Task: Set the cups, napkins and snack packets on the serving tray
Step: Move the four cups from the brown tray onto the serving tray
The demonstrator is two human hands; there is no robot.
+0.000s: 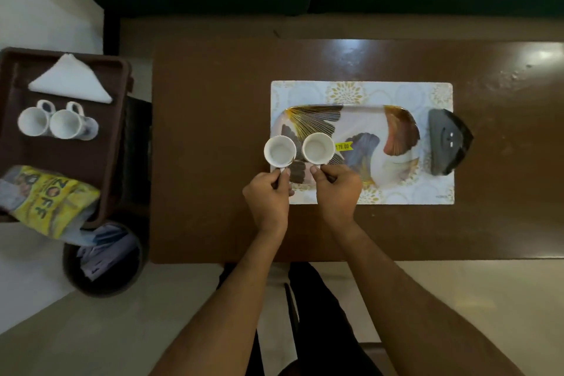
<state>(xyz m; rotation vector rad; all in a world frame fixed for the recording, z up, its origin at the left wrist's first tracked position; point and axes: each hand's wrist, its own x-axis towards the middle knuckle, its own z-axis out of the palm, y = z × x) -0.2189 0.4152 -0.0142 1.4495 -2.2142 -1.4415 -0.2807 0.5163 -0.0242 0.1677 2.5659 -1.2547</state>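
My left hand [268,197] pinches the handle of a white cup [279,151] at the left edge of the serving tray [393,162]. My right hand [337,189] grips the handle of a second white cup [318,148] over the tray's left part. The tray is oval-cornered, white with leaf patterns and a yellow price sticker. Off to the left, a brown crate [100,168] holds two more white cups [33,120] [65,123], a folded white napkin [71,79] and yellow snack packets [50,200].
The tray rests on a white patterned placemat [427,192] on a brown table [207,146]. A dark grey object [448,142] lies at the tray's right end. A round bin [105,259] with papers stands on the floor below the crate.
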